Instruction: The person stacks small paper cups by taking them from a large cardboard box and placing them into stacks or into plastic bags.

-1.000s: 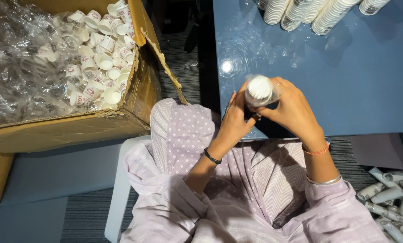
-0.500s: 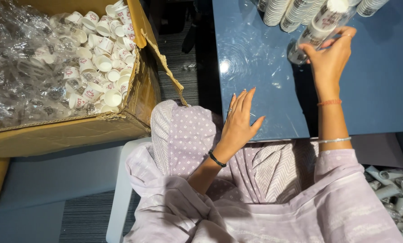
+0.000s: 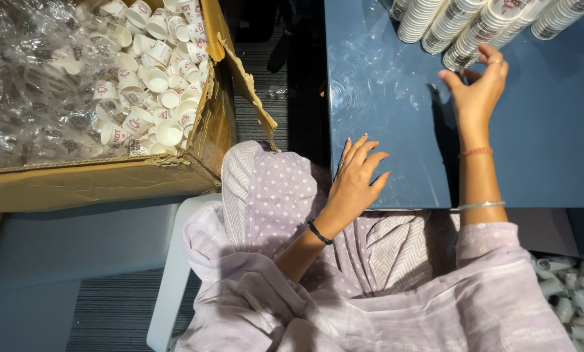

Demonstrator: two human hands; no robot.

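My right hand [image 3: 477, 88] is stretched out over the blue table [image 3: 383, 130], fingers spread, its fingertips touching the near end of a stack of small white paper cups [image 3: 477, 36]. That stack lies beside several similar stacks [image 3: 428, 16] at the table's far edge. My left hand [image 3: 360, 173] rests at the near left edge of the table, fingers apart and holding nothing, just above my lap in pale lilac cloth.
A large cardboard box [image 3: 109, 179] on my left holds many loose white paper cups [image 3: 155, 78] and crumpled clear plastic [image 3: 31, 85]. More loose cups [image 3: 575, 293] lie on the floor at the lower right. I sit on a white chair [image 3: 168, 287].
The right hand carried a stack of cups from in front of me to the far edge of the table and laid it beside the other stacks. The left hand let go and sank to the table's edge.
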